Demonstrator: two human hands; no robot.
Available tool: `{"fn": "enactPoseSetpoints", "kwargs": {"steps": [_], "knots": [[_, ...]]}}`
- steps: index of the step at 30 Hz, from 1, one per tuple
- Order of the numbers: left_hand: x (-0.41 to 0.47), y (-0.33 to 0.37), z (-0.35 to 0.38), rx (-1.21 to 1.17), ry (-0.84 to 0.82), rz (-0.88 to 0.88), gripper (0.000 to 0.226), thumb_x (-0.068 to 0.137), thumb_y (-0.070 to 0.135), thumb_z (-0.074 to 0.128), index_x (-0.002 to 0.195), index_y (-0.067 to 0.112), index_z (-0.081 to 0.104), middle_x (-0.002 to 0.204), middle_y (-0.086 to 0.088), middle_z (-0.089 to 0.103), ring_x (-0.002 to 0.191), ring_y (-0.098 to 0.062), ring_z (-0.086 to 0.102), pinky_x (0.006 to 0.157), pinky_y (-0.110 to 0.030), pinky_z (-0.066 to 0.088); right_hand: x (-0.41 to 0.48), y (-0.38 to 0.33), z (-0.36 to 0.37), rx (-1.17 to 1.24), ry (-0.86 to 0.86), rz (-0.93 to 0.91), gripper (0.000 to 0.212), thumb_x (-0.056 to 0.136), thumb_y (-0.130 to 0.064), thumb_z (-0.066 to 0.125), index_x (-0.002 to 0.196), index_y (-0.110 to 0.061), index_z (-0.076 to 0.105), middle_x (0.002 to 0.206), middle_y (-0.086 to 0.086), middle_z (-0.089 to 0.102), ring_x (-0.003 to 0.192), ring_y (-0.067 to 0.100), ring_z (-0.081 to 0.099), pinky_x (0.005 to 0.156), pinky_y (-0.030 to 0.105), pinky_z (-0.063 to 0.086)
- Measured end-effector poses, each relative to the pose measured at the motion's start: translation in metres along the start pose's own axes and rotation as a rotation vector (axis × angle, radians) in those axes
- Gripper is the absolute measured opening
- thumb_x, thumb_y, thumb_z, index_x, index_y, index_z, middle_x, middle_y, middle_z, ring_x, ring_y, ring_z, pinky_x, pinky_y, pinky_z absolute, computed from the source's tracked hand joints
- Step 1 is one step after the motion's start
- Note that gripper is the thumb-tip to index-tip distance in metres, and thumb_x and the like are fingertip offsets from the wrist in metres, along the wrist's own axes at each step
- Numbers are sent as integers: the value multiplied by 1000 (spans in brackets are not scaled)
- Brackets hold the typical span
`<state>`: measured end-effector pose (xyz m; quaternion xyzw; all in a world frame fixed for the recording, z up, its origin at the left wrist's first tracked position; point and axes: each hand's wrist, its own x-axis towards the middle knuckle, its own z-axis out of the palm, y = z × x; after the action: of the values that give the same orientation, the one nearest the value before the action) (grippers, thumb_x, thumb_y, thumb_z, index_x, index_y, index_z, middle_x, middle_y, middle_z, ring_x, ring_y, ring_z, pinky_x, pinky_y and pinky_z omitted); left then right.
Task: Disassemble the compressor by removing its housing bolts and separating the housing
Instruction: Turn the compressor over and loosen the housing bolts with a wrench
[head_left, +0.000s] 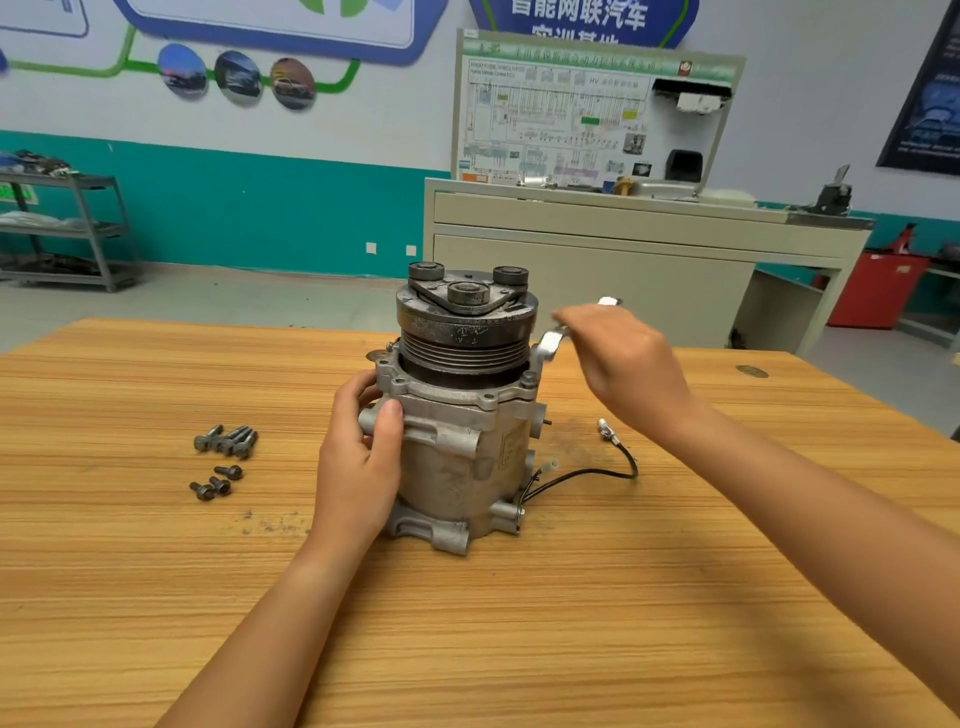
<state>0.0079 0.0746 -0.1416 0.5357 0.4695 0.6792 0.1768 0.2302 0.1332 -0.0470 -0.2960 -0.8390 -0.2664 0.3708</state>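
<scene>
Compressor (462, 415) stands upright on the wooden bench (519, 649), with its dark pulley (465, 325) on top. The left hand (358, 457) holds it by the side, and its fingers (387, 415) are wrapped around the metal housing near the top rim. The right hand (623, 364) is up beside the pulley and holds a shiny wrench (553, 343). Its fingers are closed on the wrench handle. The other end of the wrench reaches down toward a bolt (529, 378) on the rim, just below those fingers. I cannot tell if the wrench sits right on the bolt.

Well away from the left fingers, on their outer side, lie loose bolts (223, 457) in two small piles. A black wire (587, 473) trails from the compressor, below the right fingers.

I think the bolt step is almost done, and this is one of the last bolts. Next the wrench must sit snug on the bolt and turn, while the left hand keeps the compressor from spinning or tipping.
</scene>
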Motion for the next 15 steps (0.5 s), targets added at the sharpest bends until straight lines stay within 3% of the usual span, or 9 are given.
{"fn": "enactPoseSetpoints", "kwargs": {"steps": [3, 6, 9, 11, 13, 15], "knots": [[0, 0, 0, -13, -4, -15, 44, 77, 59, 39, 118, 43, 42, 108, 33, 52, 104, 18, 48, 77, -2, 39, -9, -12, -23, 119, 90, 190, 32, 90, -4, 49, 121, 5, 55, 78, 15, 61, 60, 26, 55, 51, 32, 44], [0, 0, -1, -5, -1, -12, 40, 78, 59, 39, 116, 45, 42, 107, 33, 53, 104, 17, 49, 77, -2, 39, -23, -26, -49, 43, -40, 125, 40, 92, -17, 39, 126, 1, 53, 71, 12, 59, 50, 28, 52, 41, 32, 43], [0, -1, 0, -6, -4, -14, 40, 82, 53, 41, 120, 39, 43, 109, 31, 52, 103, 18, 48, 75, 1, 38, -33, -35, -69, -61, -234, 114, 35, 92, -13, 49, 125, -3, 55, 74, 13, 66, 52, 32, 59, 41, 37, 48], [0, -2, 0, -3, -2, -10, 41, 84, 49, 40, 122, 36, 44, 111, 29, 51, 102, 19, 48, 74, 1, 38, -35, -39, -77, -148, -362, 156, 38, 88, -8, 57, 126, -6, 55, 69, 12, 63, 48, 32, 55, 40, 33, 43], [-1, -2, 0, -5, -4, -17, 41, 84, 49, 40, 123, 35, 43, 111, 29, 51, 103, 19, 48, 75, 1, 38, -32, -43, -78, -259, -435, 158, 43, 92, -13, 51, 135, -13, 45, 72, 7, 57, 52, 28, 50, 44, 29, 34], [-1, -2, 0, -4, -4, -23, 41, 85, 48, 40, 123, 35, 43, 111, 28, 50, 103, 21, 46, 75, 2, 38, -28, -46, -76, -341, -518, 165, 47, 98, -21, 35, 144, -23, 24, 81, 0, 46, 63, 22, 45, 51, 27, 28]]}}
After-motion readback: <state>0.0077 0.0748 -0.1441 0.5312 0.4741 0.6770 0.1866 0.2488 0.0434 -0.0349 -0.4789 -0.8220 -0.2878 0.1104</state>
